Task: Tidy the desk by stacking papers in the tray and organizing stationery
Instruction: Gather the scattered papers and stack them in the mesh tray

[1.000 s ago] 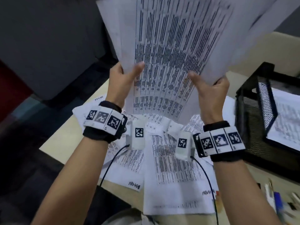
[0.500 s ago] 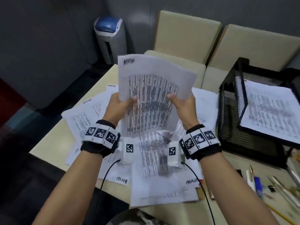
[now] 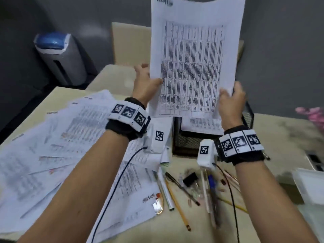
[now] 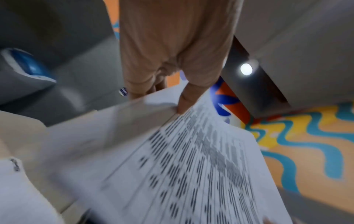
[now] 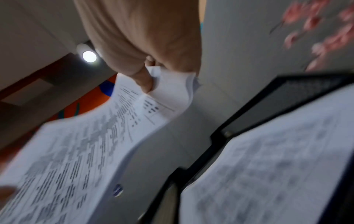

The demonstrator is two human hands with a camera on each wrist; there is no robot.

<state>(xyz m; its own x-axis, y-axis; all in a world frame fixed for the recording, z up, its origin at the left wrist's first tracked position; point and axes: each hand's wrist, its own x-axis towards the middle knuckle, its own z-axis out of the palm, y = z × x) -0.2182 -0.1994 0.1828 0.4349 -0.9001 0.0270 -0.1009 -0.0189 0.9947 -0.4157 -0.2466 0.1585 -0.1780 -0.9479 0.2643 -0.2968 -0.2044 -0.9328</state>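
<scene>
I hold a printed sheet (image 3: 192, 64) upright in the air above the black mesh tray (image 3: 189, 142). My left hand (image 3: 146, 83) pinches its left edge, thumb on the printed face (image 4: 184, 104). My right hand (image 3: 230, 100) grips the sheet's lower right corner (image 5: 166, 89), crumpling it slightly. The tray holds printed paper (image 3: 203, 124) and shows beside the held sheet in the right wrist view (image 5: 268, 166). Several loose printed sheets (image 3: 61, 155) lie fanned over the desk's left half. Pens, pencils and a black binder clip (image 3: 190, 178) lie scattered in front of the tray.
A grey bin with a blue lid (image 3: 59, 55) stands on the floor at the far left. Beige chair backs (image 3: 129, 42) stand behind the desk. A clear plastic box (image 3: 310, 186) sits at the desk's right edge, pink flowers (image 3: 312, 114) beyond it.
Both hands carried the sheet from over the paper pile to the right, so it now hangs above the tray. The view has swung right with them.
</scene>
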